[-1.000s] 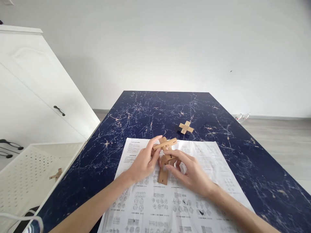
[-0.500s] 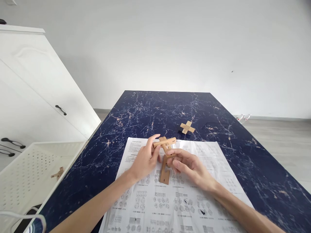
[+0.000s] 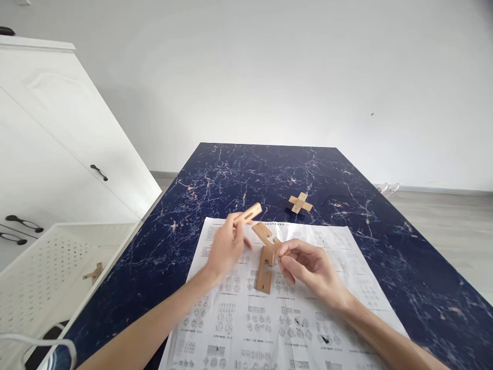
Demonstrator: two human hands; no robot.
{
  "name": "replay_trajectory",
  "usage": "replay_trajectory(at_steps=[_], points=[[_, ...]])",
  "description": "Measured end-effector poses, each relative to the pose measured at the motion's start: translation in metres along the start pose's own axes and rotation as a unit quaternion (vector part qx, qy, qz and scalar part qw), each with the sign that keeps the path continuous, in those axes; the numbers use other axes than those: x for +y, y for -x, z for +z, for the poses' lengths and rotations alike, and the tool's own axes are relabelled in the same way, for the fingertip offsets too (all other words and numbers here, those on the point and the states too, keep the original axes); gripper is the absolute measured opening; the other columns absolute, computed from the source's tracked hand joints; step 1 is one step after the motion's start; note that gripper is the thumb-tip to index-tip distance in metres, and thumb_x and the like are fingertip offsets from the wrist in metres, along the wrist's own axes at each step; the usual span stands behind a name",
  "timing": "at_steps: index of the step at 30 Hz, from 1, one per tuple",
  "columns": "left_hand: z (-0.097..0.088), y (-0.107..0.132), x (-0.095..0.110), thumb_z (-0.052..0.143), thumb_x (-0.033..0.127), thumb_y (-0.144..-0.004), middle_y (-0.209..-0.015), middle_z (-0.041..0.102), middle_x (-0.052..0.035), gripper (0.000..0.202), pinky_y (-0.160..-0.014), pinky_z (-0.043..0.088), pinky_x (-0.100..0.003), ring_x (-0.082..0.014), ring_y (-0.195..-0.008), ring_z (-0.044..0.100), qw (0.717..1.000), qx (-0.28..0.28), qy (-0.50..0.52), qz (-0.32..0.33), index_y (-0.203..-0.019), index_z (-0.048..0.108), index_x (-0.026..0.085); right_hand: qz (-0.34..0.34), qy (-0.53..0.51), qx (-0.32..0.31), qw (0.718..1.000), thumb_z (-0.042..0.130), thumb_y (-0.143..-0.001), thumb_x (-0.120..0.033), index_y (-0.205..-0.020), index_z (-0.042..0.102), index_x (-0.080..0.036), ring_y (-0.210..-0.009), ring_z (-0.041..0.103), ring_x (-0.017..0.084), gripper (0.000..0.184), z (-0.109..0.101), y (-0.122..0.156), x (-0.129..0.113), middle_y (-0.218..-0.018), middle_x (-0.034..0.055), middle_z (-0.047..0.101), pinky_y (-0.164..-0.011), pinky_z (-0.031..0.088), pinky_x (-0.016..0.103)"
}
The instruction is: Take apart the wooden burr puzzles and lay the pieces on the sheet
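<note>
My left hand is closed on a slotted wooden puzzle piece, raised over the far edge of the printed sheet. Between the thumb and fingers of my right hand is a notched wooden puzzle piece, slanting up to the left. Below it, another notched wooden piece lies on the paper, marked with a short dark stroke. The two held pieces are apart from each other. My fingers hide part of each.
Beyond the sheet, a cross-shaped wooden puzzle sits on the dark blue marbled table. At left are a white perforated basket with a small wooden cross, a cable and a white cabinet.
The two pieces that were together in my hands have come apart. My left hand has turned its piece and moved slightly left. My right hand keeps the other piece.
</note>
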State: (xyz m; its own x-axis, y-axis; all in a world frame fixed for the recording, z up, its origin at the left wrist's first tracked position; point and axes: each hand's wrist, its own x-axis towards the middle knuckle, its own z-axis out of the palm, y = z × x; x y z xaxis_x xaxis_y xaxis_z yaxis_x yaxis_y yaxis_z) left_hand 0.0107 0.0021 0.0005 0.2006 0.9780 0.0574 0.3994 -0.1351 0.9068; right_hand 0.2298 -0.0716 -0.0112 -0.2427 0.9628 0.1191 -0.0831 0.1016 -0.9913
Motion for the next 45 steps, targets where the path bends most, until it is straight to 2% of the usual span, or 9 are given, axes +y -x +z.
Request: replay_trajectory(at_steps=[2,6,13,16,24,29,34,42,45], points=[[-0.01,-0.005,0.001,0.043,0.045,-0.114,-0.13,0.078,-0.0117,0.034,-0.054,0.047,-0.026,-0.0144,-0.066,0.073,0.999,0.046,0.009,0.011,-0.128,0.059,0.019,-0.003,0.004,-0.001,1.0,0.07,-0.103,-0.052,-0.093,0.069,-0.023,-0.051,0.051,0.014,0.031,-0.003,0.001,-0.001,-0.062,-0.0024,0.061,-0.055,0.045,0.03],[-0.02,-0.008,0.005,0.053,0.048,-0.11,-0.102,0.078,-0.0057,0.031,-0.063,0.048,-0.026,-0.0149,-0.071,0.065,0.996,0.07,0.016,0.051,-0.112,0.064,0.019,-0.007,0.022,0.05,0.998,0.065,-0.104,-0.059,-0.072,0.051,-0.024,-0.055,0.038,0.014,0.049,-0.016,-0.004,0.008,-0.059,-0.0043,0.046,-0.056,0.036,0.029],[-0.013,-0.001,0.003,0.053,0.06,-0.108,-0.067,0.034,0.0044,0.056,-0.055,0.028,-0.026,-0.0114,-0.058,0.032,0.99,-0.109,0.087,0.032,-0.071,0.037,0.022,0.037,-0.02,0.07,0.997,0.077,-0.094,-0.053,-0.07,0.029,-0.026,-0.059,0.021,0.013,0.06,-0.029,-0.013,0.016,-0.065,-0.0074,0.027,-0.053,0.023,0.028],[-0.016,-0.004,-0.001,0.058,0.06,-0.104,-0.064,0.03,0.0048,0.06,-0.055,0.028,-0.027,-0.0108,-0.055,0.031,0.984,-0.162,0.065,0.032,-0.066,0.032,0.021,0.068,-0.02,0.029,0.997,0.077,-0.092,-0.053,-0.08,0.041,-0.027,-0.058,0.024,0.012,0.047,-0.031,-0.014,0.008,-0.066,-0.0085,0.029,-0.052,0.025,0.027],[-0.021,-0.01,-0.007,0.068,0.047,-0.096,-0.087,0.059,-0.0046,0.059,-0.085,0.049,-0.039,-0.0208,-0.083,0.055,0.951,-0.195,-0.119,0.211,-0.054,0.036,0.02,0.063,0.099,-0.073,0.99,0.064,-0.102,-0.05,-0.11,0.057,-0.024,-0.057,0.025,0.012,0.028,-0.034,-0.014,0.005,-0.063,-0.0111,0.03,-0.056,0.026,0.027],[-0.015,-0.009,-0.014,0.057,0.05,-0.108,-0.108,0.068,-0.009,0.034,-0.1,0.051,-0.046,-0.0276,-0.102,0.062,0.944,-0.128,-0.197,0.231,-0.094,0.069,0.021,0.007,0.286,0.047,0.957,0.06,-0.104,-0.043,-0.114,0.06,-0.024,-0.056,0.039,0.015,0.022,-0.025,-0.014,0.013,-0.063,-0.0088,0.04,-0.056,0.034,0.029],[-0.014,-0.005,-0.015,0.05,0.044,-0.113,-0.129,0.067,-0.0115,0.027,-0.109,0.051,-0.049,-0.0294,-0.121,0.063,0.945,-0.139,-0.182,0.234,-0.125,0.062,0.023,-0.029,0.413,0.062,0.908,0.058,-0.106,-0.05,-0.109,0.068,-0.025,-0.057,0.053,0.018,0.026,-0.023,-0.014,0.017,-0.067,-0.0019,0.062,-0.059,0.042,0.033],[0.001,0.013,-0.002,0.082,0.073,-0.084,-0.166,0.048,-0.0188,0.096,-0.125,0.039,-0.063,-0.0451,-0.154,0.042,0.904,-0.26,-0.176,0.291,-0.16,0.048,0.027,-0.002,0.368,0.127,0.921,0.043,-0.111,-0.061,-0.104,0.067,-0.025,-0.054,0.053,0.02,0.044,-0.028,-0.018,0.017,-0.062,-0.0024,0.06,-0.06,0.044,0.033],[0.007,0.015,-0.002,0.08,0.066,-0.089,-0.17,0.046,-0.0145,0.083,-0.129,0.033,-0.065,-0.0443,-0.159,0.037,0.878,-0.285,-0.205,0.326,-0.16,0.052,0.031,0.007,0.349,0.127,0.929,0.044,-0.111,-0.061,-0.102,0.065,-0.025,-0.055,0.053,0.019,0.042,-0.029,-0.019,0.018,-0.063,-0.0035,0.059,-0.062,0.044,0.033]])
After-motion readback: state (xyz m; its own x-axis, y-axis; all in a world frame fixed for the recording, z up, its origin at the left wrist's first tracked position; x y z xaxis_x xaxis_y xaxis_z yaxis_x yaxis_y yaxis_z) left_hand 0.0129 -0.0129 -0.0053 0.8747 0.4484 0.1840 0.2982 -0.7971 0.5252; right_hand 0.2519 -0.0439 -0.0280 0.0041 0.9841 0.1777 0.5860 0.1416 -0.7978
